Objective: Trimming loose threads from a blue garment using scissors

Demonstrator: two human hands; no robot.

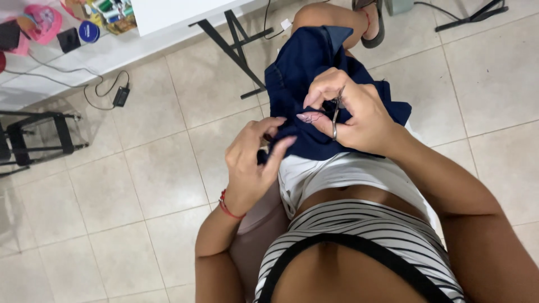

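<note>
A dark navy garment (306, 73) lies over my lap, hanging past my knee. My left hand (252, 160) pinches its near edge between thumb and fingers. My right hand (351, 109) sits on top of the cloth and grips a small pair of metal scissors (336, 115), with the tips hidden in the fold beside my left fingers. A red string bracelet (227, 206) is on my left wrist.
Beige tiled floor (129, 185) spreads all around. A black table leg frame (238, 47) stands ahead, under a white tabletop (174, 14). A white shelf (84, 56) with a blue tin, thread spools and a trailing black cable is at top left. A black stool frame (33, 137) is at left.
</note>
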